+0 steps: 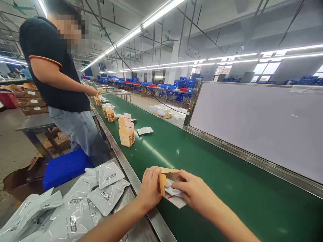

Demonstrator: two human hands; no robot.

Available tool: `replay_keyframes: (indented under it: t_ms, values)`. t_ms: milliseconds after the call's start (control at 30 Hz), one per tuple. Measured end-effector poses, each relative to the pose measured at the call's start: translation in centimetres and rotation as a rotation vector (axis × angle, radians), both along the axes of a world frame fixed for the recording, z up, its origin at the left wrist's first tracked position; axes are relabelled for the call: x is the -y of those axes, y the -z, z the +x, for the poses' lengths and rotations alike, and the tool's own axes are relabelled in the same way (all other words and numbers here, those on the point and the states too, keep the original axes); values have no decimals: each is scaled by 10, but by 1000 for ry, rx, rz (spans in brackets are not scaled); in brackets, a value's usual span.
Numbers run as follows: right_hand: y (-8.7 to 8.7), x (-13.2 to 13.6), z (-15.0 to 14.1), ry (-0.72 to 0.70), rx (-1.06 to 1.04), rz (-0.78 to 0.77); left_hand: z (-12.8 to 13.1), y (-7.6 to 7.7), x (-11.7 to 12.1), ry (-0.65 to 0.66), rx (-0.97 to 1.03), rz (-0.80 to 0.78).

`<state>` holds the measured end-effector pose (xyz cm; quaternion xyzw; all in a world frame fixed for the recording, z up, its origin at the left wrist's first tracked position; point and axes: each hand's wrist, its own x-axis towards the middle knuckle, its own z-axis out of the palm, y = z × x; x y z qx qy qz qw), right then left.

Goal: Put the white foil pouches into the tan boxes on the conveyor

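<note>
Near the belt's front edge, my left hand (150, 188) is closed around the side of a small orange-and-brown carton (162, 189). Its open end is turned toward my right. My right hand (193, 188) is at that opening, its fingers closed on a white packet (170, 189) partly inside the carton. A white flap with a red line (176, 201) sticks out below the fingers. Part of the packet is hidden by the carton walls and my fingertips. Left of my forearm lies a heap of silvery-white printed pouches (78, 205) on a metal side table.
A green conveyor belt (161, 144) stretches away from me. Open cartons (127, 134) and a loose pouch (145, 130) lie ahead on it. A co-worker (60, 67) stands at the left by a blue stool (66, 168). A pale panel (254, 124) edges the right side.
</note>
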<state>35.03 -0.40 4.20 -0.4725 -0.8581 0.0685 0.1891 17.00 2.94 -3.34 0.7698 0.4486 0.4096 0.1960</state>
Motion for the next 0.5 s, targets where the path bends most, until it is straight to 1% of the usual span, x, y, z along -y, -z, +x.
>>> replay_keyframes:
  t_ms: [67, 100, 133, 167, 200, 267, 300, 333, 400, 467, 500]
  values:
    - [12, 9, -17, 151, 119, -26, 6, 6, 3, -2, -65, 78]
    - [16, 12, -24, 196, 135, -43, 8, 9, 4, -9, -85, 109]
    - [18, 15, -28, 196, 113, -76, 9, 12, 5, -22, -88, 130]
    - [18, 17, -30, 144, 65, -136, 10, 14, 6, -38, -87, 147]
    - [17, 17, -31, 62, 8, -224, 12, 16, 7, -58, -84, 167]
    - [10, 11, -27, -107, -124, -437, 17, 18, 8, -105, -83, 197]
    - [6, 6, -24, -163, -183, -536, 20, 19, 9, -124, -87, 196]
    - [4, 1, -22, -179, -233, -610, 25, 19, 9, -138, -95, 177]
    - [1, -10, -15, -89, -310, -646, 36, 19, 7, -127, -117, 84]
    - [4, -14, -3, 2, -337, -602, 43, 17, 3, -28, -148, -50]
    - [8, -12, 6, 42, -311, -545, 44, 15, 1, 46, -171, -122]
